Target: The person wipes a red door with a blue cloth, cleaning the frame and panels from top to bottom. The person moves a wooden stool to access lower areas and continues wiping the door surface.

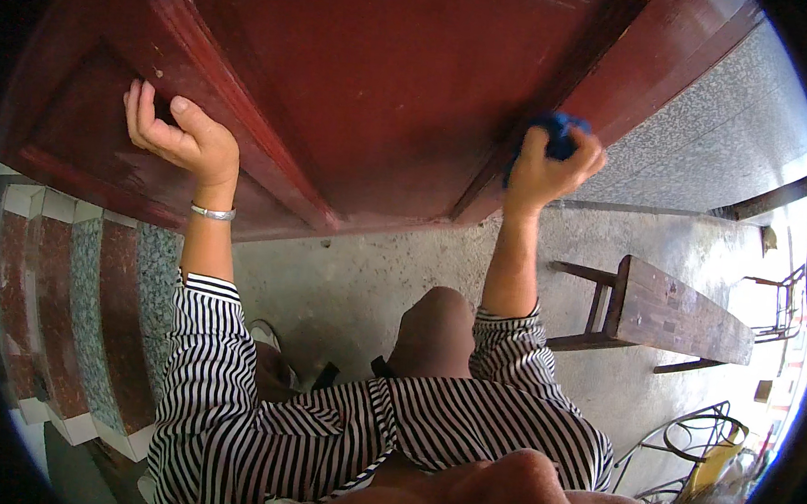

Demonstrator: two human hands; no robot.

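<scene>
A red-brown panelled wooden door (pixel 399 80) fills the upper part of the view. My right hand (pixel 552 164) grips a crumpled blue cloth (pixel 561 134) against the frame beside the door's large middle panel, at the right. My left hand (pixel 180 131), with a silver bangle (pixel 212 212) at its wrist, is at the door's left part, near a raised red moulding. Its fingers are curled and apart from the thumb, with nothing seen between them.
Stone-faced steps (pixel 86 304) rise at the left. A dark wooden bench (pixel 681 311) stands on the concrete floor (pixel 347 276) at the right, with a metal-framed chair (pixel 681 438) nearer me. A speckled grey wall (pixel 697 130) adjoins the door.
</scene>
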